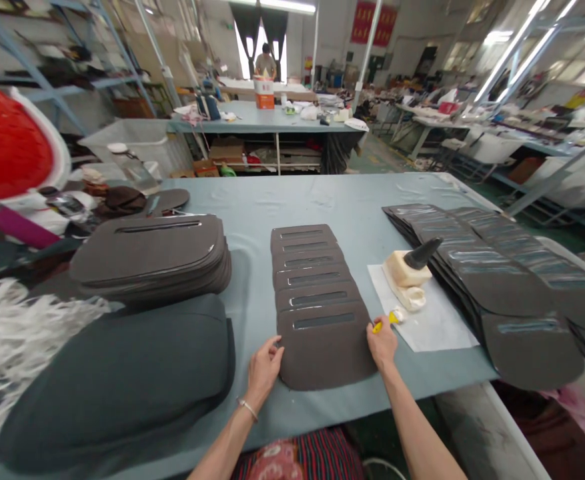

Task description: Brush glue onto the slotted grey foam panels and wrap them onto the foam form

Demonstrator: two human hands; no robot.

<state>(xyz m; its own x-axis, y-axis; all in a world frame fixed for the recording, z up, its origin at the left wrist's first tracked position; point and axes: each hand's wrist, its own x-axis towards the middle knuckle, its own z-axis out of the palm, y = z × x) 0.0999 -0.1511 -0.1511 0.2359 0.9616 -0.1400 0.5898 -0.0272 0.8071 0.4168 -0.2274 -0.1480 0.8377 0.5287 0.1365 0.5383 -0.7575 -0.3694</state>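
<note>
A row of several overlapping dark brown slotted pieces [317,293] lies fanned out in front of me on the grey-blue table [252,207]. My left hand [265,367] rests at the left edge of the nearest piece, fingers curled onto it. My right hand [382,341] sits at that piece's right edge, closed round a small yellow-handled brush [387,322]. Just beyond the brush, a glue-crusted bottle with a dark nozzle [412,267] stands on a white sheet [432,320].
A thick stack of the same pieces [152,257] sits at left, with a large dark grey pad [117,380] before it. Two long fanned rows [497,267] run along the right. Red and white clutter crowds the left edge. A person stands at a far table [265,63].
</note>
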